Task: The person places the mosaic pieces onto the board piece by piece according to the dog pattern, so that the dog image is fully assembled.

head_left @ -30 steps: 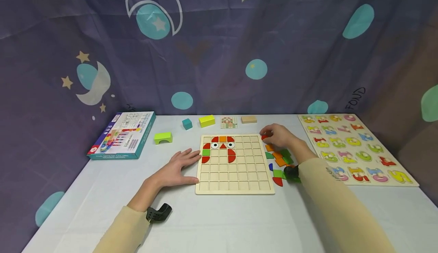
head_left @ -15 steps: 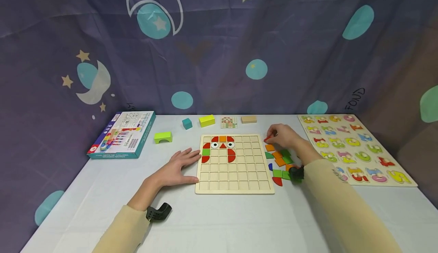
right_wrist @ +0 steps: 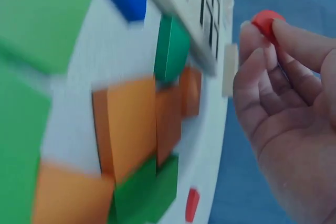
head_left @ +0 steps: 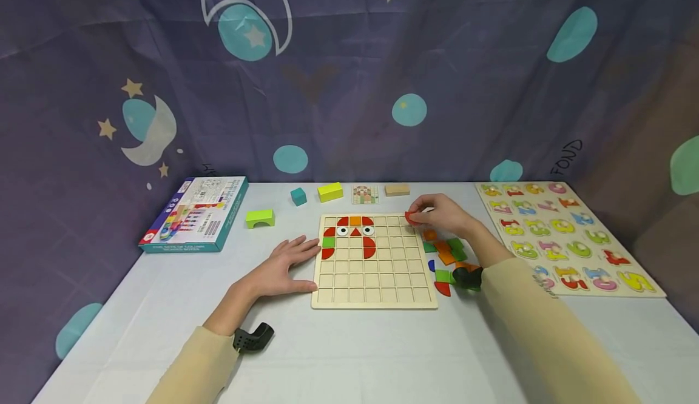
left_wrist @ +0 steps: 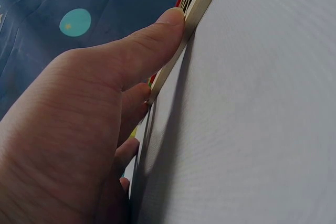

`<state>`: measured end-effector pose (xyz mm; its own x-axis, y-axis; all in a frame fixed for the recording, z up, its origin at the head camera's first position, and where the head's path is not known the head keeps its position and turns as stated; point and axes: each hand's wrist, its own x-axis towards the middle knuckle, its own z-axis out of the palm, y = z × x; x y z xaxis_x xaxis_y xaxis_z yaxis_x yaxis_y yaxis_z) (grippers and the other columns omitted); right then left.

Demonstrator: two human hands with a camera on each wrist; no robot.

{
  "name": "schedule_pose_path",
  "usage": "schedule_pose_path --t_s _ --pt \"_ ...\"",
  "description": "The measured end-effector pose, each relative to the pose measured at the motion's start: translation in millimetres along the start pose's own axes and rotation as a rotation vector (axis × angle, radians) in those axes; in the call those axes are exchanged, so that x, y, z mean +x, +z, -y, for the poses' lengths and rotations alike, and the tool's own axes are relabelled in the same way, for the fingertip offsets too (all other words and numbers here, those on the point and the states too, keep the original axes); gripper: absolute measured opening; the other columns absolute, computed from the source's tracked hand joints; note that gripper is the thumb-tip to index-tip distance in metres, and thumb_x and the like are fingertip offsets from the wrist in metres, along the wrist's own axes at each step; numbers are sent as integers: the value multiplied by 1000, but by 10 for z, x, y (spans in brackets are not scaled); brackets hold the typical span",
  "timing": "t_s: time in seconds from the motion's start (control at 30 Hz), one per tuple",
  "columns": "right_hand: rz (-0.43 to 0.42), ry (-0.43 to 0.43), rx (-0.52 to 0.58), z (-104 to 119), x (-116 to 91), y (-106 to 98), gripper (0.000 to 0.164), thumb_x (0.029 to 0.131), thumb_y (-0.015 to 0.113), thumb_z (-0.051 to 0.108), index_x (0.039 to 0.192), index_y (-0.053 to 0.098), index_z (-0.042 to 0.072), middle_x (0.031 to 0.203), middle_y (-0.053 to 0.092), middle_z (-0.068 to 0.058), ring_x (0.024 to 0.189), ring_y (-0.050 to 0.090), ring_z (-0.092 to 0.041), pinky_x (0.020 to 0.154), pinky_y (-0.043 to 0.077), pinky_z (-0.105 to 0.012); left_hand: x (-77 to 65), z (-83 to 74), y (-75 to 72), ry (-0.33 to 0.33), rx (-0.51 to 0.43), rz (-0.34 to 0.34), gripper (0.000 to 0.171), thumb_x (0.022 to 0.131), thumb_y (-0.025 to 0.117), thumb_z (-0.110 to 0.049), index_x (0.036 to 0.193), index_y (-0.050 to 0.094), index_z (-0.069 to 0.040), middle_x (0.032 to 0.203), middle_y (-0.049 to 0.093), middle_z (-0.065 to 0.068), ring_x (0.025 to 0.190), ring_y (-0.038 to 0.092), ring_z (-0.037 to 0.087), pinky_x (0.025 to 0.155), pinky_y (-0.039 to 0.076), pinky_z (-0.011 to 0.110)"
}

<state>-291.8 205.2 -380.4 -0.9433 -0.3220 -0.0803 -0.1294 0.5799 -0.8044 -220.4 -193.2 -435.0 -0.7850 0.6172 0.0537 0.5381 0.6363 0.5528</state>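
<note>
A wooden grid board (head_left: pixel 377 298) lies on the white table, with red, green, orange and eye-printed tiles set in its upper left cells. My left hand (head_left: pixel 284 270) rests at the board's left edge, fingers spread, thumb and fingertips right at the rim; the left wrist view shows the thumb (left_wrist: pixel 157 40) on the wooden edge. Between thumb and fingers my right hand (head_left: pixel 445 215) pinches a red curved tile (right_wrist: pixel 269 22) over the board's upper right corner. Below that hand lies a loose pile of tiles, among them orange (right_wrist: pixel 131 129) and green (right_wrist: pixel 147 192) ones, partly under the wrist.
Behind the board stand a teal cube (head_left: pixel 298 196), a yellow block (head_left: pixel 330 193), a small picture card (head_left: pixel 365 195) and a plain wooden block (head_left: pixel 397 190). A green arch block (head_left: pixel 260 219) and a flat box (head_left: pixel 196 216) are at left, a number puzzle board (head_left: pixel 568 240) at right.
My right hand has lifted the red tile from beside the board and carried it left, over the board's upper right corner. The left hand has stayed in place.
</note>
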Motion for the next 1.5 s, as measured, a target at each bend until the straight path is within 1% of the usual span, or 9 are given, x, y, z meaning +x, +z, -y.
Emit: schedule_pose_path --t_s 0.17,0.27,0.33,0.57,0.77,1.03,1.17,1.33,1.5 --pt "54 -39 119 78 15 109 28 99 64 10 122 63 -6 102 59 -17 91 65 -35 89 56 -42 8 -3 3 3 -9 0 86 84 78 -50 153 46 -10 161 34 2 153 14 30 121 5 54" --pt "90 -76 150 135 9 163 33 100 62 9 129 62 -7 100 60 -17 93 66 -39 89 55 -46 17 -1 2 1 -8 5 87 83 79 -50 153 45 -11 162 34 1 153 14 29 122 4 53" --pt "107 -97 160 182 9 209 32 100 62 9 128 62 -7 99 61 -17 93 67 -40 86 55 -46 22 4 2 1 -5 5 87 83 79 -50 153 45 -11 162 34 1 153 14 29 122 4 53" --pt "145 -123 166 322 65 437 24 99 63 8 118 66 -6 98 65 -13 89 65 -30 80 56 -42 26 12 -5 21 -7 -2 86 83 79 -48 152 46 -9 161 36 4 152 16 32 121 6 55" --pt "151 -134 123 449 132 669 17 96 65 7 111 67 -2 96 67 -10 84 62 -33 71 54 -41 31 7 -16 16 4 4 86 84 78 -49 152 46 -9 161 35 3 152 15 32 121 6 56" --pt "116 -145 0 588 235 928 8 94 69 5 102 68 3 89 67 -5 76 62 -20 68 51 -32 18 -5 -33 12 -7 10 85 84 78 -50 152 46 -9 161 35 3 152 15 31 121 6 56" --pt "89 -162 -68 624 276 1016 6 94 70 5 100 69 4 86 67 -4 73 58 -17 65 48 -29 16 -1 -32 17 -2 8 85 85 77 -50 152 46 -9 161 35 4 152 15 32 121 6 57" --pt "90 -161 -133 666 312 1109 5 93 71 5 98 68 6 84 66 -2 70 57 -15 62 48 -26 14 -1 -25 17 -5 7 85 85 78 -50 152 46 -9 161 35 3 152 15 32 121 6 56" --pt "99 -155 -206 714 320 1162 5 93 72 6 97 69 8 86 66 1 71 57 -15 65 49 -26 5 -1 -18 22 -2 0 85 85 78 -50 152 46 -8 161 35 4 152 15 33 121 6 57"
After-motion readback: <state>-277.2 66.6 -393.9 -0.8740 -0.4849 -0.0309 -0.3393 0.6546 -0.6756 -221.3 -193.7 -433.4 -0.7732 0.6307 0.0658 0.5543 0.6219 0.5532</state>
